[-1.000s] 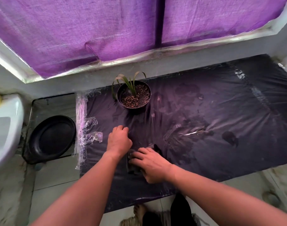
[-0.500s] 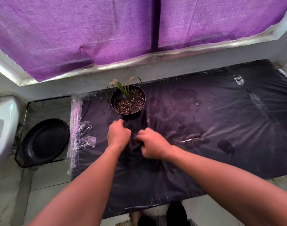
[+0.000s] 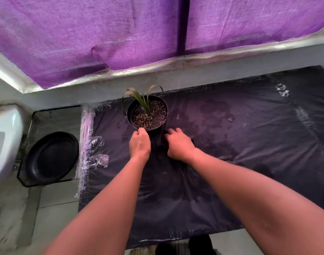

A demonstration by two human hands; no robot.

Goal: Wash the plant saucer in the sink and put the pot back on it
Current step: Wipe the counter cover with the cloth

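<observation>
Pot (image 3: 147, 115): upright on the black plastic sheet (image 3: 231, 144), just beyond both hands.
Left hand (image 3: 140, 143): fingers curled, at the pot's near rim; whether it holds anything cannot be told.
Right hand (image 3: 178, 144): curled on the sheet, just right of the pot's base; grip unclear.
Saucer (image 3: 51, 160): well left, in the wire tray (image 3: 27, 183) beside the sink (image 3: 5, 137).
Nearer hand: left, judged.

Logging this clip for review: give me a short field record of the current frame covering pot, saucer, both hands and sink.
pot: black, holds a small plant, upright on the dark sheet
saucer: black, apart from the pot, in a wire tray to its left
left hand: fingers curled, at the pot's near rim
right hand: on the sheet beside the pot's base, fingers bent over something dark; grip unclear
sink: white, at the left edge
sheet: plastic-covered, wrinkled
stage: pot not yet on saucer
</observation>
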